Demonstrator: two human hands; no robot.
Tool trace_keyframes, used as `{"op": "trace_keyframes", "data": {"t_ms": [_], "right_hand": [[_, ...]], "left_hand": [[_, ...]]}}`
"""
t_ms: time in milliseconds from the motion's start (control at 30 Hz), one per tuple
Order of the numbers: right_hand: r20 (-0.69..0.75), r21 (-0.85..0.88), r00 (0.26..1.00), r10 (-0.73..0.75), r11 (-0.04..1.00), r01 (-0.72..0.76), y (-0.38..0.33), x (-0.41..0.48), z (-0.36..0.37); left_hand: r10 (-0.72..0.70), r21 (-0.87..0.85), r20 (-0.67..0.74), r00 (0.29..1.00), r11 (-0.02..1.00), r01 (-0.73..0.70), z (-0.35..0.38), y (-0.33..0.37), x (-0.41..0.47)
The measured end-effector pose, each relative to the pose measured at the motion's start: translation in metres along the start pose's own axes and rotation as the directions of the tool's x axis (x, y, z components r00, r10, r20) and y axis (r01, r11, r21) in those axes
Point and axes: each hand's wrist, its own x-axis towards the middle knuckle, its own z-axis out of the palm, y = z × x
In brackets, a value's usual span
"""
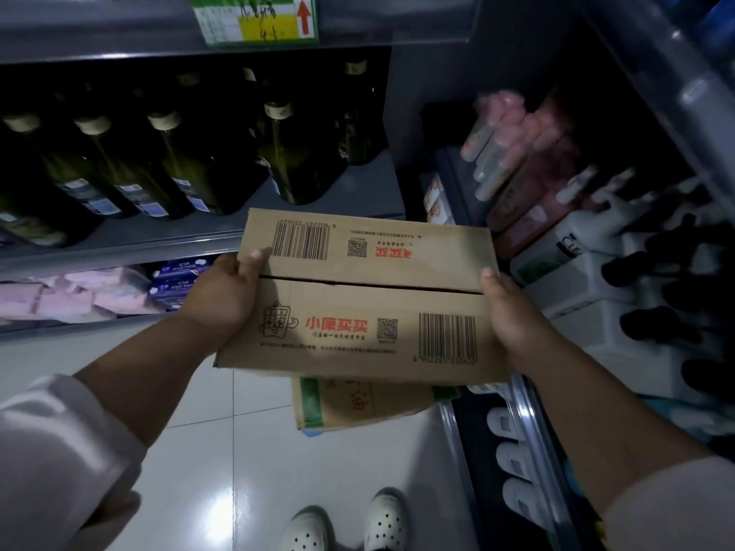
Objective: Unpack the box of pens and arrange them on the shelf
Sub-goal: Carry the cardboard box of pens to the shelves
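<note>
I see the left hand (222,300) and the right hand (513,316) gripping the closed cardboard box (358,308) by its ends, above the tiled floor (222,451), beside a shelf (159,238) of what seem dark bottles (175,161).

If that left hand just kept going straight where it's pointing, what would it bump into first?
Probably the front edge of the grey shelf, with the dark green bottles just behind it. The left hand holds the cardboard box, whose far edge might arrive first; depth is hard to judge.
</note>
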Motion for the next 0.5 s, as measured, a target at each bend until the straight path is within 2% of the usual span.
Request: {"op": "trace_keyframes", "data": {"t_ms": [133, 333, 400, 500], "right_hand": [[-0.046, -0.031, 0.999, 0.005, 1.0, -0.006, -0.011, -0.021, -0.006], [-0.077, 0.062, 0.997, 0.005, 0.998, 0.0, -0.024, -0.07, -0.02], [-0.087, 0.099, 0.996, -0.021, 0.995, 0.029, -0.022, -0.089, -0.025], [-0.018, -0.025, 0.994, -0.104, 0.994, 0.104, -0.014, -0.117, -0.032]], "left_hand": [[0.021, -0.012, -0.094, 0.995, 1.0, -0.022, -0.011, 0.01, -0.013], [0.072, -0.065, -0.06, 0.996, 0.995, -0.076, -0.034, 0.014, -0.057], [0.135, -0.021, -0.001, 0.991, 0.991, -0.135, -0.041, 0.01, -0.072], [0.183, 0.158, 0.172, 0.968, 0.965, -0.211, -0.052, 0.006, -0.097]]}}
